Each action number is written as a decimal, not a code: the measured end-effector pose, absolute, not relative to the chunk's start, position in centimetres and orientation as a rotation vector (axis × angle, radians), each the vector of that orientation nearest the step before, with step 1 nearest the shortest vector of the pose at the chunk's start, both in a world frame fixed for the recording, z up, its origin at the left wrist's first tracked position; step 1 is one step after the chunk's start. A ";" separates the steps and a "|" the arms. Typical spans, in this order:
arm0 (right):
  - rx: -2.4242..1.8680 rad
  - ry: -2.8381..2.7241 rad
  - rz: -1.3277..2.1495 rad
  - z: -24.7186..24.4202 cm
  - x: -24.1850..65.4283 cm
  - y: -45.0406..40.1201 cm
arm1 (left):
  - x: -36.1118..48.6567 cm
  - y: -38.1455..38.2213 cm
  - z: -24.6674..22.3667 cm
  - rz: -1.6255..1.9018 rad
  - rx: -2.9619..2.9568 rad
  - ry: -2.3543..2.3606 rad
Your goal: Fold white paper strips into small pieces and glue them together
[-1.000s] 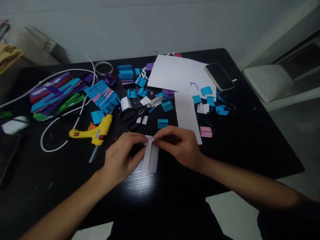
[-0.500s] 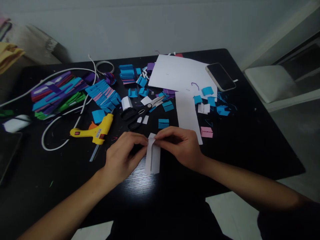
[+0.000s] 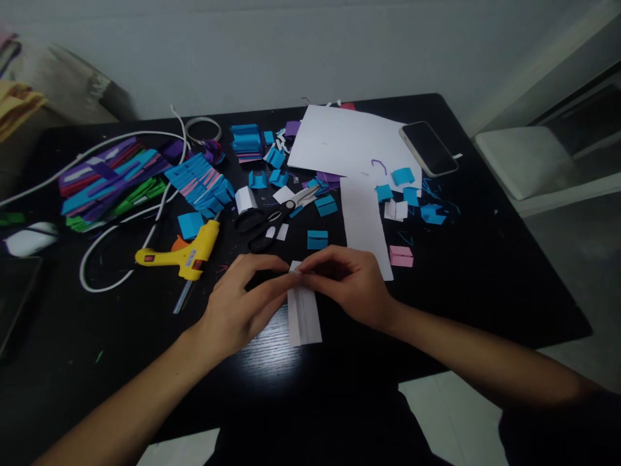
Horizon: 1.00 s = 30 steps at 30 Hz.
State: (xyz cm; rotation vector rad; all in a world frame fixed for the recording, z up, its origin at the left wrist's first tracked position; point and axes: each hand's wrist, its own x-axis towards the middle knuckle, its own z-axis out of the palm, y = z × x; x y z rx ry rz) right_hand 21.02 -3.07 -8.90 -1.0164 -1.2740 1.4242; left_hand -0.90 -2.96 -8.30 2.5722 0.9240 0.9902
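A white paper strip [image 3: 305,320] with creases along its length hangs between my hands near the front of the black table. My left hand [image 3: 242,291] grips its upper left side, the thumb laid across the front of the strip. From the other side, my right hand [image 3: 352,281] pinches the strip's top part between thumb and forefinger. The fingertips meet there and cover part of the paper. Just beyond the hands lie a folded blue paper piece [image 3: 317,240] and black-handled scissors [image 3: 274,220]. A longer white paper strip [image 3: 366,226] lies behind my right hand.
On the left are a yellow glue gun [image 3: 194,252], a white cable [image 3: 87,243] and bundles of coloured paper strips [image 3: 116,175]. A large white sheet [image 3: 344,139] and a phone [image 3: 429,149] lie at the back right. A folded pink piece [image 3: 402,256] sits right of the long strip.
The strip's lower end has swung slightly right and its folded side lies more open. My left thumb has moved up and across the strip; my right hand has barely moved.
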 end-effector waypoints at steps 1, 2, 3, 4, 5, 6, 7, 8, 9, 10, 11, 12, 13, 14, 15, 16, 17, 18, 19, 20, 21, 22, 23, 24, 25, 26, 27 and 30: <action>-1.022 -1.259 1.434 -8.9 21.0 -3.1 | -0.9 -2.9 -8.3 0.997 2.566 0.923; -1.022 -1.242 1.444 -8.8 21.0 -3.1 | -0.8 -2.9 -8.2 1.000 2.552 0.919; -1.020 -1.228 1.455 -8.8 20.9 -3.1 | -0.8 -2.8 -8.2 1.000 2.535 0.912; -1.017 -1.219 1.466 -8.8 20.9 -3.1 | -0.7 -2.7 -8.2 0.996 2.516 0.901; -1.015 -1.215 1.474 -8.8 20.9 -3.1 | -0.7 -2.7 -8.2 0.995 2.495 0.890; -1.015 -1.214 1.482 -8.7 20.9 -3.1 | -0.7 -2.6 -8.2 1.002 2.474 0.881; -1.016 -1.214 1.489 -8.7 20.9 -3.1 | -0.6 -2.6 -8.2 1.015 2.453 0.874; -1.019 -1.212 1.497 -8.8 20.9 -3.1 | -0.6 -2.6 -8.2 1.030 2.435 0.869; -1.021 -1.207 1.504 -8.8 20.9 -3.1 | -0.6 -2.6 -8.2 1.047 2.420 0.864; -1.022 -1.201 1.510 -8.8 20.9 -3.0 | -0.6 -2.6 -8.1 1.065 2.407 0.861; -1.022 -1.195 1.516 -8.8 20.9 -3.0 | -0.6 -2.6 -8.1 1.077 2.400 0.859; -1.019 -1.191 1.518 -8.9 20.9 -3.0 | -0.5 -2.6 -8.0 1.083 2.395 0.859; -1.014 -1.190 1.518 -8.9 20.8 -3.0 | -0.5 -2.6 -8.0 1.089 2.389 0.858; -1.007 -1.192 1.516 -8.9 20.8 -3.0 | -0.5 -2.6 -7.9 1.094 2.383 0.858; -1.000 -1.197 1.511 -8.8 20.8 -3.0 | -0.5 -2.6 -7.9 1.099 2.378 0.858; -0.994 -1.204 1.505 -8.8 20.8 -3.0 | -0.4 -2.7 -7.8 1.104 2.372 0.857; -0.989 -1.213 1.498 -8.8 20.9 -3.0 | -0.4 -2.7 -7.8 1.109 2.365 0.859; -0.983 -1.221 1.489 -8.7 20.9 -3.0 | -0.5 -2.7 -7.9 1.116 2.357 0.860; -0.981 -1.230 1.480 -8.6 20.9 -3.0 | -0.5 -2.7 -7.9 1.117 2.349 0.866; -0.982 -1.238 1.470 -8.6 20.9 -3.0 | -0.6 -2.8 -8.0 1.115 2.340 0.874; -0.985 -1.248 1.460 -8.5 21.0 -3.0 | -0.6 -2.8 -8.0 1.111 2.332 0.882; -0.991 -1.261 1.456 -8.5 21.0 -3.0 | -0.7 -2.8 -8.1 1.106 2.325 0.890; -1.001 -1.275 1.457 -8.4 21.0 -3.1 | -0.7 -2.9 -8.1 1.099 2.319 0.898; -1.010 -1.286 1.465 -8.4 21.1 -3.1 | -0.8 -2.9 -8.1 1.089 2.313 0.907; -1.011 -1.296 1.474 -8.4 21.1 -3.1 | -0.8 -2.9 -8.1 1.077 2.306 0.912; -1.009 -1.305 1.487 -8.4 21.1 -3.0 | -0.8 -2.9 -8.1 1.064 2.297 0.912; -1.009 -1.315 1.502 -8.5 21.2 -3.0 | -0.8 -3.0 -8.0 1.049 2.287 0.907; -1.022 -1.356 1.540 -8.5 21.3 -2.9 | -0.7 -2.9 -7.9 1.013 2.262 0.873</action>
